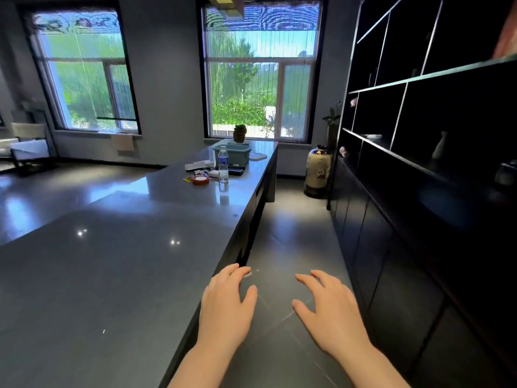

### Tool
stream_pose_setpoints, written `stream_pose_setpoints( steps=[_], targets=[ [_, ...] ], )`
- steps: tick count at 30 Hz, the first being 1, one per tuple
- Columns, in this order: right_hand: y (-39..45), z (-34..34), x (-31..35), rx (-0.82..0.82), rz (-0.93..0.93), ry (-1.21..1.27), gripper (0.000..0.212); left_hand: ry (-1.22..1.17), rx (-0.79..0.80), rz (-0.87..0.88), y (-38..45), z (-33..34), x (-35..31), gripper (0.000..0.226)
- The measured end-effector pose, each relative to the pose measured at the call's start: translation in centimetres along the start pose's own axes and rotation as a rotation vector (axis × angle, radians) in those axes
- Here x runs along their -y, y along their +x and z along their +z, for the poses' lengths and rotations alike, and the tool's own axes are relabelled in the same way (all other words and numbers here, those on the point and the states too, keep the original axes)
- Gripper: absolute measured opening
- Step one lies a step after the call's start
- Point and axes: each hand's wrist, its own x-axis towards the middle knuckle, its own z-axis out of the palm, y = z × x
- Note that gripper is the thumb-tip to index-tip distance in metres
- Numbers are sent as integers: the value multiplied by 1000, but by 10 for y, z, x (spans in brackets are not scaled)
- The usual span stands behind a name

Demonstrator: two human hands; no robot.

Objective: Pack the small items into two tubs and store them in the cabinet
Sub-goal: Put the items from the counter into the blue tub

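Note:
A teal tub [232,153] stands near the far end of a long dark table [126,247]. In front of it lie small items: a red tape roll [201,180], a white packet [197,165], a dark flat case [235,171] and a clear water bottle [223,163]. The black cabinet [405,233] runs along the right wall. My left hand [228,309] and my right hand [330,312] hover empty, fingers relaxed, over the floor beside the table's near edge, far from the items.
A patterned vase [318,170] stands on the floor at the cabinet's far end. A potted plant [239,133] sits behind the tub. An aisle of grey floor [293,233] runs between table and cabinet. A chair [29,147] is at far left.

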Motion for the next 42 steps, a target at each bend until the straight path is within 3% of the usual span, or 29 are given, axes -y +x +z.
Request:
stream_pose_setpoints(
  steps=[2,6,14,23,31,42],
  targets=[
    [39,6,1,-9,7,14,53,-3,-14,15,45,7,6,38],
    [110,26,-10,-21,74,59,76,-4,3,29,121,32,9,38],
    [248,63,-70,56,69,81,53,-2,21,-14,245,121,21,40],
    [429,73,-137,10,-81,44,51,-43,-105,-50,400,194,-6,38],
    [561,117,-133,54,-219,109,53,-7,-134,-184,505,236,42,36],
    [749,179,-116,22,-227,99,48,4,-171,-213,699,257,101,36]
  ],
)
